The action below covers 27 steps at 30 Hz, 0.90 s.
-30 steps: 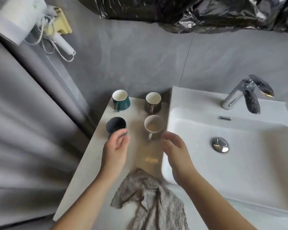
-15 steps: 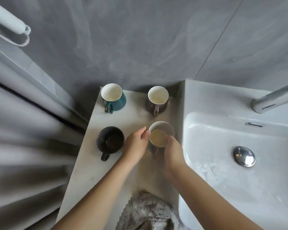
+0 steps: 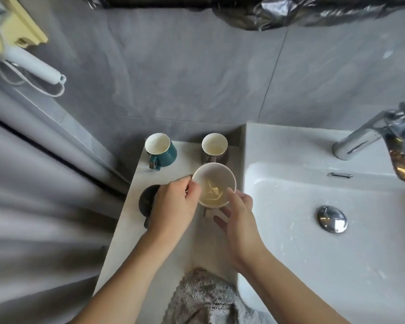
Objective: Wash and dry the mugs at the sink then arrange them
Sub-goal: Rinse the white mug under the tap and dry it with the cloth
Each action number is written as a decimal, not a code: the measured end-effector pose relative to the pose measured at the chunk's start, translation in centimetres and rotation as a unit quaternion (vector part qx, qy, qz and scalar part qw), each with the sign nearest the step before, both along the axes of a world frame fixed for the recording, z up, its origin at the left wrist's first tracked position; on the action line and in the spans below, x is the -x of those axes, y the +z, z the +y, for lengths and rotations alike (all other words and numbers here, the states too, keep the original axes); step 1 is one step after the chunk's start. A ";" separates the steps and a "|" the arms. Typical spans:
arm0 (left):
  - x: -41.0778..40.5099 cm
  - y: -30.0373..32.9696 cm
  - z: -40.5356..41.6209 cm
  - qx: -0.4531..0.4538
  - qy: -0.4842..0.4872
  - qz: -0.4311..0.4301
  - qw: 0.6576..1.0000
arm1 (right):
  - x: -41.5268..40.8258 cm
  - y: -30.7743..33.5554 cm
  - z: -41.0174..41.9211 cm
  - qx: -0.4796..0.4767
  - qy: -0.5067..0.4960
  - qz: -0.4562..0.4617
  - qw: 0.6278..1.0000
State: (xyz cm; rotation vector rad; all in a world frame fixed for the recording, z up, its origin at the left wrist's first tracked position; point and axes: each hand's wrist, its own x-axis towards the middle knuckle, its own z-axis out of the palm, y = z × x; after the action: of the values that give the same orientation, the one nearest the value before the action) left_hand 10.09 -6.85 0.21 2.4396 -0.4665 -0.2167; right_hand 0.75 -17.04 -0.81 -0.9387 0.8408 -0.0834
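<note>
**Pale mug lifted off the ledge, both hands on it**

Obs.: The pale, round ceramic mug [image 3: 214,184] is held above the beige stone counter ledge [image 3: 126,242], between the brown glazed mug [image 3: 215,146] behind it and the white rectangular sink basin [image 3: 313,230] to its right. Mouth faces up, tipped slightly toward the person; long axis near vertical. A yellowish residue or liquid sits at the bottom. Its handle is not visible, so its heading cannot be told.

Left hand [image 3: 173,206]: fingers curled, pinching the mug's left rim. Right hand [image 3: 237,218]: thumb on the near rim, remaining fingers curled under the body.

Also on the ledge: a teal mug with white interior [image 3: 160,150] at the back left, a dark round mug [image 3: 146,202] partly hidden under the left hand, and a grey fluffy towel [image 3: 206,298] at the near edge.

Risks (judgement): a rim pinch is a weak hold; slipping could drop the mug onto the ledge. Further tipping before reaching the basin would spill the contents. The left wrist sits close over the dark mug and could knock it.
</note>
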 end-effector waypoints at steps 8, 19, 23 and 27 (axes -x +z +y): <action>7.8 6.1 -3.6 0.058 -0.040 -0.032 0.997 | 7.9 4.3 -4.6 -0.005 -0.021 -0.089 0.996; 15.9 4.0 -16.9 0.026 -0.151 0.172 0.973 | 21.7 1.7 -16.6 0.029 -0.074 0.015 0.997; 15.0 7.6 -23.9 0.211 -0.064 0.293 0.931 | 22.9 0.5 -20.8 0.032 -0.087 0.041 0.995; 13.2 10.8 -30.1 0.317 0.000 0.471 0.823 | 21.9 -0.8 -23.4 0.017 -0.087 0.038 0.995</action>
State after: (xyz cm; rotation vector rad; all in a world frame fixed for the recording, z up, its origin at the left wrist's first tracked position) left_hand -3.13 -36.94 10.99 1.4229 -0.0490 -1.0236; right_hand -21.12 -40.48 -1.59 -0.9026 0.9937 -0.2137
